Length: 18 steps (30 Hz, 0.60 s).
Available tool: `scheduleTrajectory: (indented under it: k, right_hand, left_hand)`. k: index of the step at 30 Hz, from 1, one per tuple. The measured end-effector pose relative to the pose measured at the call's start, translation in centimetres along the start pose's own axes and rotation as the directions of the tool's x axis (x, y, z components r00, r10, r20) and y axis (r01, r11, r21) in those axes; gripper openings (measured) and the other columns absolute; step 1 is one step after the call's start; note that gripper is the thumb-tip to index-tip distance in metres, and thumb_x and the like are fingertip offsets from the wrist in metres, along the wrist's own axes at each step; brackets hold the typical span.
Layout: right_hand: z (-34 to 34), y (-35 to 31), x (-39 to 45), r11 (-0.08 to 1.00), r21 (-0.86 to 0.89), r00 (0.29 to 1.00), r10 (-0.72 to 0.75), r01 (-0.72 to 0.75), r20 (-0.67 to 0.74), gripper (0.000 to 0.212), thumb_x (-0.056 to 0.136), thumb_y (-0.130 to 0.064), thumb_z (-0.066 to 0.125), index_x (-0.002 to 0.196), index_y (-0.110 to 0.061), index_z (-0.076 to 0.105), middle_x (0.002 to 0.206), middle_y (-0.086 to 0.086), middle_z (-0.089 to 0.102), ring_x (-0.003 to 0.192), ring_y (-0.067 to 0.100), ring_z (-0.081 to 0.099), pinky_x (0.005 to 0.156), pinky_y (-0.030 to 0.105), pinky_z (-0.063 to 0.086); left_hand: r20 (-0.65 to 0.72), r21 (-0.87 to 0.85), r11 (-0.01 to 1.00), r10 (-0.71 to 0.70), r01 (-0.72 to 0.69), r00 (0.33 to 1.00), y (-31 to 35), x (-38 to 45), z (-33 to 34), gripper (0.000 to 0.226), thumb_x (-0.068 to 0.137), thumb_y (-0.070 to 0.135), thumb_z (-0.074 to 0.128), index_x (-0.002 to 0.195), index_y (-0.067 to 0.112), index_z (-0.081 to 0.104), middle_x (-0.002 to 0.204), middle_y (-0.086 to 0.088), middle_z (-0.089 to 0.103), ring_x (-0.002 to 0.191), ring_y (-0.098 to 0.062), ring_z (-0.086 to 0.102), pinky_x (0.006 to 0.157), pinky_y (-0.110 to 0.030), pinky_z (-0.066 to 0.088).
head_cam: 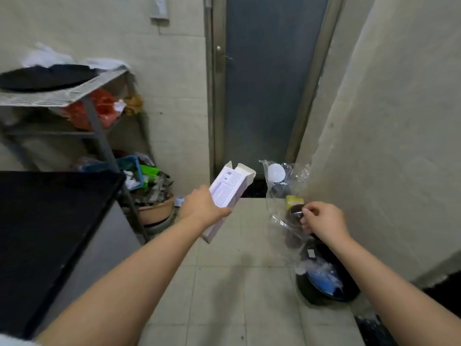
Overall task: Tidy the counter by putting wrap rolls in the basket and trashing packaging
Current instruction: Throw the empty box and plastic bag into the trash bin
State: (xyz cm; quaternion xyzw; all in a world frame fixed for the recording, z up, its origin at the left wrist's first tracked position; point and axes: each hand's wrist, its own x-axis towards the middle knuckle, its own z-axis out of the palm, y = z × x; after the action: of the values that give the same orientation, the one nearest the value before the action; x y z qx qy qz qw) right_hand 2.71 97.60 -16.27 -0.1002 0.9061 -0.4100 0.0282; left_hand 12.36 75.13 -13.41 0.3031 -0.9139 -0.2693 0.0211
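Note:
My left hand [203,207] grips a long, pale lilac cardboard box [229,189] with its end flaps open, held tilted above the tiled floor. My right hand [321,218] pinches a crumpled clear plastic bag [282,188] with a white round sticker on it, held up in front of the door. Below my right hand stands a dark round trash bin [326,283] against the right wall, with blue and clear plastic inside. No wrap rolls or basket show in this view.
A black countertop [50,233] fills the left. Behind it stands a metal shelf rack [62,96] holding bags, a blue crate and clutter, with a clay pot [154,211] at its foot. A grey door [269,83] is straight ahead. A tiled wall closes the right side.

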Motion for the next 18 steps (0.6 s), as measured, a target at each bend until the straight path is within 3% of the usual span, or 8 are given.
scheduleTrajectory:
  k: [3, 5, 8, 13, 15, 18]
  right_hand:
    - [-3.5, 5.5, 2.9, 0.955, 0.235, 0.979, 0.197, -0.18, -0.049, 0.017, 0.088, 0.002, 0.046, 0.082, 0.0, 0.062, 0.058, 0.007, 0.056, 0.051, 0.019, 0.055, 0.04, 0.008, 0.044]
    - [-5.4, 9.0, 4.2, 0.878, 0.39, 0.941, 0.329, -0.276, -0.074, 0.024, 0.088, 0.006, 0.044, 0.072, -0.006, 0.056, 0.06, 0.008, 0.054, 0.049, 0.015, 0.056, 0.038, 0.007, 0.046]
    - [-7.8, 15.7, 6.9, 0.792, 0.487, 0.856, 0.493, -0.368, -0.155, 0.034, 0.086, 0.009, 0.043, 0.063, -0.014, 0.052, 0.062, 0.007, 0.056, 0.041, 0.005, 0.059, 0.041, 0.006, 0.048]
    - [-8.1, 21.4, 9.8, 0.673, 0.628, 0.759, 0.621, -0.39, -0.194, 0.034, 0.081, 0.01, 0.054, 0.058, -0.016, 0.051, 0.067, 0.008, 0.056, 0.064, 0.017, 0.056, 0.049, 0.007, 0.049]
    - [-7.5, 24.6, 12.0, 0.616, 0.668, 0.707, 0.682, -0.417, -0.188, 0.034, 0.079, 0.01, 0.056, 0.057, -0.016, 0.052, 0.069, 0.008, 0.057, 0.068, 0.019, 0.056, 0.055, 0.011, 0.052]
    - [-6.0, 28.9, 15.4, 0.53, 0.683, 0.605, 0.78, -0.503, -0.16, 0.03, 0.079, 0.008, 0.057, 0.059, -0.014, 0.054, 0.072, 0.01, 0.058, 0.072, 0.023, 0.056, 0.071, 0.03, 0.051]
  left_hand:
    - [0.09, 0.04, 0.996, 0.07, -0.074, 0.993, 6.0, 2.8, 4.9, 0.054, 0.069, 0.042, 0.071, 0.103, 0.007, 0.05, 0.111, -0.012, 0.061, 0.101, -0.03, 0.057, 0.064, -0.029, 0.037]
    - [0.157, 0.063, 0.99, 0.115, -0.126, 0.981, 9.2, 4.5, 8.1, 0.047, 0.07, 0.043, 0.07, 0.096, 0.01, 0.05, 0.108, -0.012, 0.063, 0.097, -0.029, 0.058, 0.063, -0.028, 0.036]
    - [0.287, 0.071, 0.984, 0.137, -0.163, 0.948, 14.4, 8.6, 14.5, 0.05, 0.072, 0.048, 0.067, 0.101, 0.009, 0.055, 0.108, -0.013, 0.063, 0.091, -0.03, 0.058, 0.063, -0.028, 0.036]
    - [0.398, 0.058, 0.986, 0.121, -0.157, 0.909, 17.8, 13.3, 21.1, 0.054, 0.073, 0.052, 0.064, 0.102, 0.007, 0.058, 0.09, -0.01, 0.057, 0.073, -0.024, 0.048, 0.049, -0.027, 0.031]
    - [0.497, 0.045, 0.989, 0.101, -0.142, 0.862, 19.7, 16.4, 25.4, 0.054, 0.075, 0.05, 0.064, 0.104, 0.005, 0.059, 0.092, -0.012, 0.059, 0.074, -0.025, 0.049, 0.057, -0.027, 0.035]
    - [0.631, 0.03, 0.995, 0.051, -0.09, 0.774, 22.1, 20.9, 31.8, 0.056, 0.078, 0.047, 0.064, 0.11, 0.002, 0.058, 0.111, -0.016, 0.063, 0.09, -0.03, 0.057, 0.068, -0.028, 0.037]
